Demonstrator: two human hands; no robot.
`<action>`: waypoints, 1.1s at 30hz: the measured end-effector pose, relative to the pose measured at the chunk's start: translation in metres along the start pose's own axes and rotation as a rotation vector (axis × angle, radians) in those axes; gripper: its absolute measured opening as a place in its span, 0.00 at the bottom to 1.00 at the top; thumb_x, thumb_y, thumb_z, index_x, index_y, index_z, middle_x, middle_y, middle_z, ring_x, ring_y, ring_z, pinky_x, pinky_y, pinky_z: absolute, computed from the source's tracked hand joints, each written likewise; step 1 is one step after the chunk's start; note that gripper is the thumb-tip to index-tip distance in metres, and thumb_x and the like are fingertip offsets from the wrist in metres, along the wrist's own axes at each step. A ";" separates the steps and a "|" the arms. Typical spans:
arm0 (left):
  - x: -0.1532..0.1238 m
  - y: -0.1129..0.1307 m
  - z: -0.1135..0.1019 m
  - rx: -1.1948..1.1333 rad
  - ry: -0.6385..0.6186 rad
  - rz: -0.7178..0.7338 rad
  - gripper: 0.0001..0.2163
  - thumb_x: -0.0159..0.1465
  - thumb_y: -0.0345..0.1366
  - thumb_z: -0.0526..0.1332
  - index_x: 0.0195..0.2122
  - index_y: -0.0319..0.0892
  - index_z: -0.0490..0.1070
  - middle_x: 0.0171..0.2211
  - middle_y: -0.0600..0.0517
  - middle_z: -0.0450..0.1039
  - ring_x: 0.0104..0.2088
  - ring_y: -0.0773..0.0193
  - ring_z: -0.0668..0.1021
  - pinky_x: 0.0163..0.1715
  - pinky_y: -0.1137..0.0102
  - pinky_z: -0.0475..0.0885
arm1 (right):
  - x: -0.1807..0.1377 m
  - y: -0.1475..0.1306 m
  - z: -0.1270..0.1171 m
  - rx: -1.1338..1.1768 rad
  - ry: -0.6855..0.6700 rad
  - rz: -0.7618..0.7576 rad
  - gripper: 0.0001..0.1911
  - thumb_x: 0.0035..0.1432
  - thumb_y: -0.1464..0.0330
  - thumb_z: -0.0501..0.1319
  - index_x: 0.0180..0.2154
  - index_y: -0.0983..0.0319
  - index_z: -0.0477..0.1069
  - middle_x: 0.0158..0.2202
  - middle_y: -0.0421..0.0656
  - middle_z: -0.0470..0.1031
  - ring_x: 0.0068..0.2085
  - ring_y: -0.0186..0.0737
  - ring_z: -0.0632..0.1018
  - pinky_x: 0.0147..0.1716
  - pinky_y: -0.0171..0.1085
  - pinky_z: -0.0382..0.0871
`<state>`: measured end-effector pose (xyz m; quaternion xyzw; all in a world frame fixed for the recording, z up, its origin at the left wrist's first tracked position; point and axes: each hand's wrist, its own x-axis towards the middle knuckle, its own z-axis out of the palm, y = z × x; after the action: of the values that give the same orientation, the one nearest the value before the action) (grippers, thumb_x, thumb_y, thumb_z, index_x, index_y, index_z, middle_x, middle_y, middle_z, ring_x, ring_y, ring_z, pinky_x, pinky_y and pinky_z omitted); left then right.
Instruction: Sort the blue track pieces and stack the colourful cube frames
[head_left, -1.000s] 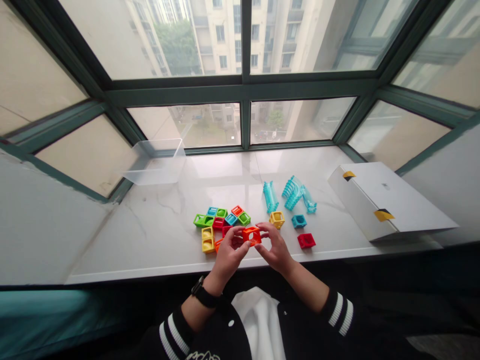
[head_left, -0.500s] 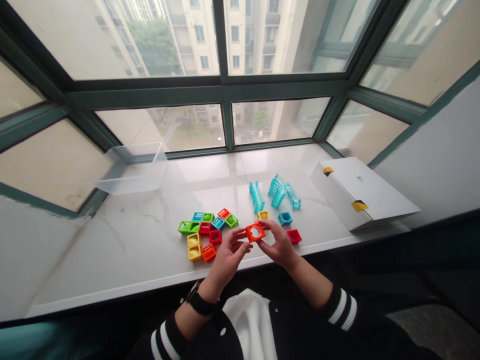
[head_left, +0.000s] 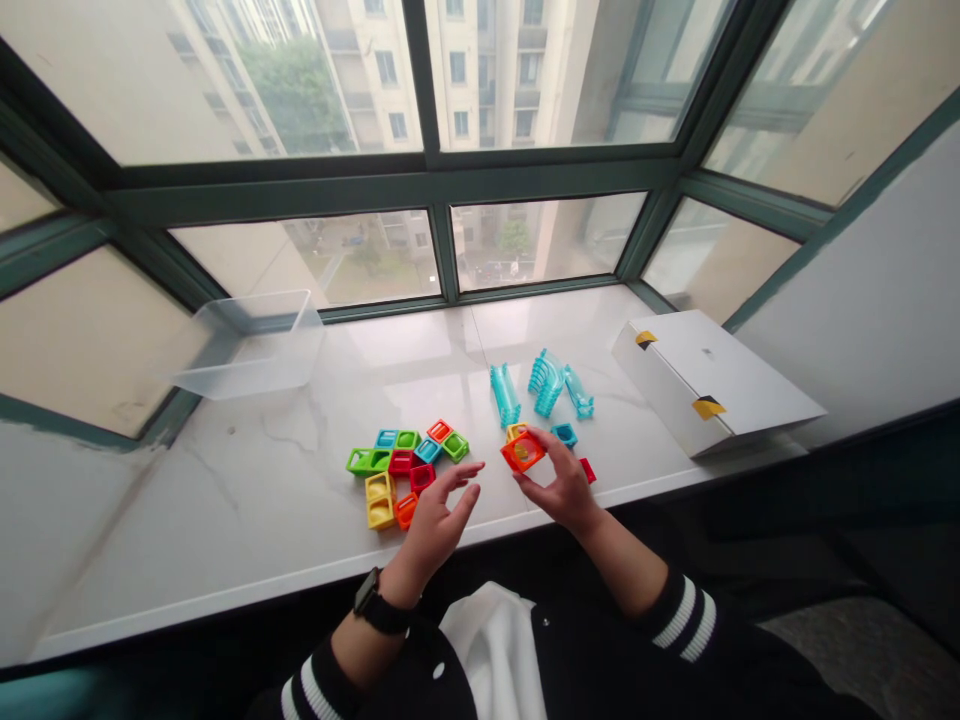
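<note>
A: Marble counter [head_left: 262, 480] below the window [head_left: 540, 235]: what changed?
B: 2 hands gripped the orange block [head_left: 523, 452] before. Now the left hand [head_left: 435, 512] is off it, fingers spread; the right hand [head_left: 561, 487] alone pinches it, above the counter's front edge.

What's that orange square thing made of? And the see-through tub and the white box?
The orange block in the right hand looks like hard plastic: bright, even colour, slightly glossy, moulded open frame. The tub seems clear plastic, since the sill shows through. The white box is probably matte cardboard, with sharp folded edges.
</note>
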<state>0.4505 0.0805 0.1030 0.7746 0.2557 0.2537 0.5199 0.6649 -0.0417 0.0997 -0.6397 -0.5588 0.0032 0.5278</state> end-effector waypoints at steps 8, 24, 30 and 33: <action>0.013 -0.062 -0.049 0.823 0.184 0.114 0.19 0.72 0.42 0.59 0.61 0.45 0.72 0.64 0.41 0.71 0.66 0.42 0.70 0.69 0.42 0.60 | -0.006 0.059 -0.078 -0.146 0.199 0.287 0.35 0.61 0.58 0.69 0.65 0.58 0.64 0.61 0.52 0.76 0.59 0.53 0.79 0.62 0.54 0.73; 0.014 -0.106 -0.048 1.020 0.271 -0.083 0.25 0.75 0.48 0.51 0.68 0.43 0.68 0.69 0.40 0.64 0.70 0.40 0.62 0.71 0.41 0.50 | -0.058 0.153 -0.102 -0.330 -0.003 0.771 0.37 0.52 0.51 0.68 0.60 0.59 0.66 0.56 0.53 0.79 0.48 0.54 0.84 0.49 0.50 0.80; 0.014 -0.108 -0.049 1.043 0.271 -0.074 0.24 0.75 0.48 0.51 0.66 0.42 0.70 0.69 0.40 0.64 0.70 0.40 0.63 0.71 0.42 0.51 | -0.059 0.158 -0.101 -0.420 -0.076 0.767 0.36 0.53 0.54 0.67 0.61 0.59 0.66 0.56 0.54 0.80 0.50 0.56 0.84 0.52 0.51 0.78; 0.014 -0.109 -0.048 1.032 0.281 -0.074 0.24 0.75 0.47 0.51 0.66 0.43 0.70 0.69 0.41 0.65 0.70 0.41 0.63 0.72 0.43 0.51 | -0.059 0.158 -0.102 -0.431 -0.099 0.754 0.36 0.54 0.54 0.66 0.62 0.59 0.65 0.58 0.55 0.79 0.50 0.55 0.84 0.53 0.50 0.78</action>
<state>0.4148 0.1579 0.0192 0.8785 0.4415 0.1780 0.0409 0.8162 -0.1243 0.0029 -0.8936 -0.2985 0.1096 0.3168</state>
